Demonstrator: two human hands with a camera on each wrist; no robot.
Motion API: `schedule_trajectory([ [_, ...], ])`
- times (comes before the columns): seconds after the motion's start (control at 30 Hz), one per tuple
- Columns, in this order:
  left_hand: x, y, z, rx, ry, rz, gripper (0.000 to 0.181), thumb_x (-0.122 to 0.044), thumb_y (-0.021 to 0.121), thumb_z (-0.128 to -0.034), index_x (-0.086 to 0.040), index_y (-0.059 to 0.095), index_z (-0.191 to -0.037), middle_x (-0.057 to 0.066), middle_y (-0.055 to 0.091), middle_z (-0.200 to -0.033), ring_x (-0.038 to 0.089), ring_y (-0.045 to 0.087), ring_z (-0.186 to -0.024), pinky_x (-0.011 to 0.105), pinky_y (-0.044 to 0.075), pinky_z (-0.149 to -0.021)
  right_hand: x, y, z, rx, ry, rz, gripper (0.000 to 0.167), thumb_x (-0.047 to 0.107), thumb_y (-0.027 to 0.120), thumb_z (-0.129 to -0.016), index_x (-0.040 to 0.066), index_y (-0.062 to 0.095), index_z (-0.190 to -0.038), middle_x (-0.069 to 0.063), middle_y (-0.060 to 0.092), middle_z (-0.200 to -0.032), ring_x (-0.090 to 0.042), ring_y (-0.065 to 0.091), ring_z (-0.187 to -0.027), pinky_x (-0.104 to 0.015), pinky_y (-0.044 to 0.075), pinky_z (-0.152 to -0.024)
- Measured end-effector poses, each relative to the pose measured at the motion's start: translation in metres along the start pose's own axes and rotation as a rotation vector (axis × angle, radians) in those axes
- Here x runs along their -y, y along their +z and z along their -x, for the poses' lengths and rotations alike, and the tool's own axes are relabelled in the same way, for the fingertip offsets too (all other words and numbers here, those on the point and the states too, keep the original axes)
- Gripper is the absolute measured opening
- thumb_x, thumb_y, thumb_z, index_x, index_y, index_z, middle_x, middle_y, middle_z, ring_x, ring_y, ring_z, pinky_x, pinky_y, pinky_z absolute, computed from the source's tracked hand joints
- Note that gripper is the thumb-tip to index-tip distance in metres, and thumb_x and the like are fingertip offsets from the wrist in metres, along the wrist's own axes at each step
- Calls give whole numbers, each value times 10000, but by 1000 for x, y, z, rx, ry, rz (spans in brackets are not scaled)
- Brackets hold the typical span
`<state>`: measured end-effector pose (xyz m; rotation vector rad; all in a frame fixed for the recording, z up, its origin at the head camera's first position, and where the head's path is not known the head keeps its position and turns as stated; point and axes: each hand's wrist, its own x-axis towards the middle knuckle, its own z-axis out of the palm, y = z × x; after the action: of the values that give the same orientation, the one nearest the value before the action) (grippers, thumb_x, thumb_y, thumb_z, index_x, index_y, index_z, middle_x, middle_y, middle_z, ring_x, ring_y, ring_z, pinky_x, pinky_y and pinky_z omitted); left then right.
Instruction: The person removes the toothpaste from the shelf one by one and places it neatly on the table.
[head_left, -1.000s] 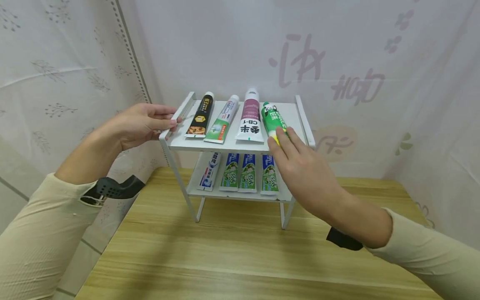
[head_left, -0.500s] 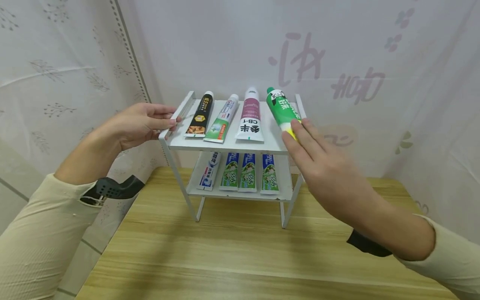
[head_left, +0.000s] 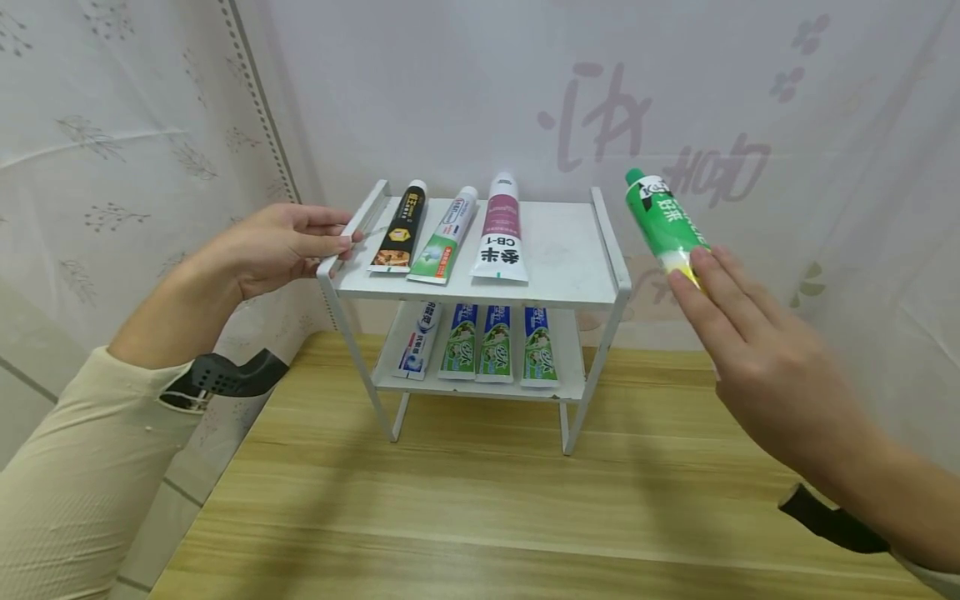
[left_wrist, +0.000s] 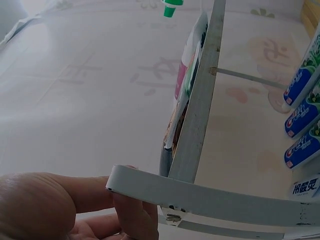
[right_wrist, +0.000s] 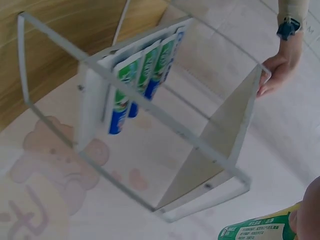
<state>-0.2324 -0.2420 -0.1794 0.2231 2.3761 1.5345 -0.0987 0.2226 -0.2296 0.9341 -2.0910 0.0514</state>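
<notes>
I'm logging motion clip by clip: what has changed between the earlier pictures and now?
The right hand has carried the green tube rightward, from over the right end of the white rack to beyond its side. Nothing was newly gripped or let go. The left hand still holds the left rail; the three upper tubes and four lower tubes stayed put.

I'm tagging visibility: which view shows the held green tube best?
The head view: most of the green tube shows, cap included, beyond the right hand. The left wrist view catches only its cap end at the top edge; the right wrist view, a part cut off by the bottom edge.
</notes>
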Motion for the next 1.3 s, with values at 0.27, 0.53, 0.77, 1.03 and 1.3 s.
schedule_trajectory([
  [0.27,0,1,0,2,8,7,656,-88,536,-1063,30,181,-1602,17,542,-1248,47,614,-1033,231,547,-878,-19,5,36,-32,105,24,837,-315,569,-584,-80,558,-1387,-293,539,-1416,-456,497,-1332,-673,490,-862],
  [0.53,0,0,1,-8,9,8,661,-93,543,-1062,27,182,-1603,41,551,-1285,52,622,-1037,232,548,-878,-42,18,69,41,154,68,873,-318,599,-576,-69,543,-1410,-304,523,-1426,-470,481,-1340,-677,502,-832],
  [0.77,0,-1,2,-7,8,16,663,-95,537,-1064,23,173,-1606,148,479,-1430,56,630,-1042,233,548,-881,-59,37,96,36,182,102,850,-325,617,-568,-77,565,-1380,-323,544,-1386,-535,537,-1238,-678,510,-813],
  [1.03,1,1,3,-16,1,30,678,-96,558,-1056,27,177,-1603,45,558,-1286,68,629,-1042,238,550,-882,-71,62,137,29,174,102,781,-316,669,-571,-97,603,-1317,-349,600,-1281,-560,606,-1099,-666,525,-747],
  [1.3,1,2,2,-7,6,32,662,-89,534,-1065,26,168,-1605,171,479,-1435,58,636,-1038,230,547,-887,-81,82,187,121,202,70,866,-314,722,-511,-113,571,-1340,-369,564,-1317,-572,561,-1164,-676,525,-707],
])
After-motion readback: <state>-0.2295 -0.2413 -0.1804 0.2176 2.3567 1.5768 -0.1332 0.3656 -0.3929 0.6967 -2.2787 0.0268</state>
